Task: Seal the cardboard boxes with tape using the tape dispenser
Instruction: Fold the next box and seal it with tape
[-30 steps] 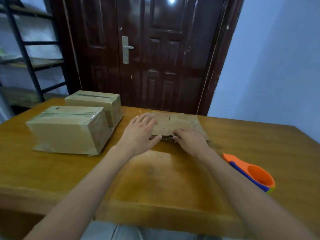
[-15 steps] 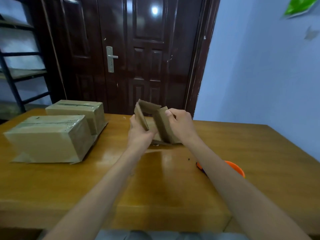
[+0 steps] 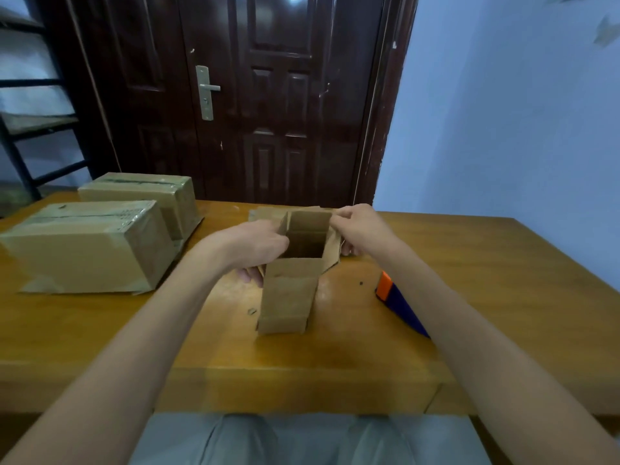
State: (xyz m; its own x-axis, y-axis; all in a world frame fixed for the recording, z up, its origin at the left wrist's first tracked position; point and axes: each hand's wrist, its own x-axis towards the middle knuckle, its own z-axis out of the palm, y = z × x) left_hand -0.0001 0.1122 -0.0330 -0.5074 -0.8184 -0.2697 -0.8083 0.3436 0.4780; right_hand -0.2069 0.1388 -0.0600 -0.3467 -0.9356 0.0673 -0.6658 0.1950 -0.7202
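The carton (image 3: 295, 273) now stands opened, both hands' (image 3: 258, 245) (image 3: 360, 229) grip pinching its walls.

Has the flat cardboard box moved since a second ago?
Yes. The cardboard box has been lifted off the table toward the person and opened into a tube, held by both hands, while the taped boxes stayed put.

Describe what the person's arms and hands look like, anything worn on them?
Both arms are bare as far up as the view shows, with no sleeves showing. The left hand and right hand wear no gloves, and no watch, bracelet or ring shows on either. Pale grey clothing covers the lap below the table edge.
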